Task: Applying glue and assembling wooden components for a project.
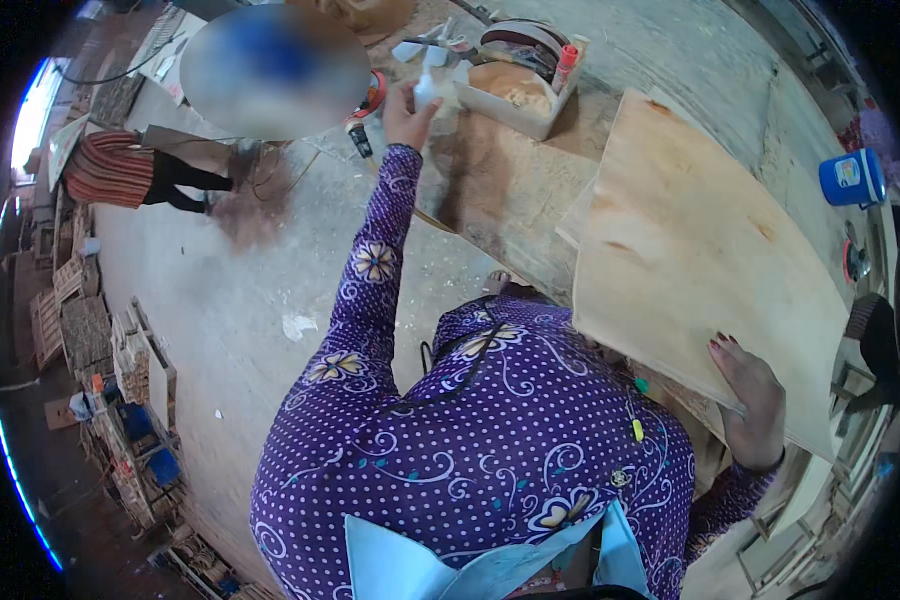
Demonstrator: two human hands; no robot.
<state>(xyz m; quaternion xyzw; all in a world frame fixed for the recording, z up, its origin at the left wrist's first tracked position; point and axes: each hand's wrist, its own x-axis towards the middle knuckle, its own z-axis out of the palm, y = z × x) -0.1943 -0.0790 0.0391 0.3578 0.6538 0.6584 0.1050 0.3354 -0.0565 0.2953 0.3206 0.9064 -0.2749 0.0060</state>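
Pale tan plywood, a big thin sheet [705,265] of it with a few brown knots, is lying at the wearer's right, so I'll place everything off that. The right hand [752,400] is on its near edge, fingers stretched out over the top face; can't tell if it's really gripping, since the underside is hidden. The left hand [407,120] is way off to the upper left of the sheet, fingers closed around a small white plastic bottle with a narrow tip [427,92]. So yeah, hands well apart. Just beyond the sheet's upper left corner sits a whitish open-topped plastic box [542,126] with dark round discs [526,42] and a red-capped tube [566,66] in it. Off the sheet's right side there's a blue bucket with a white lid [850,180].
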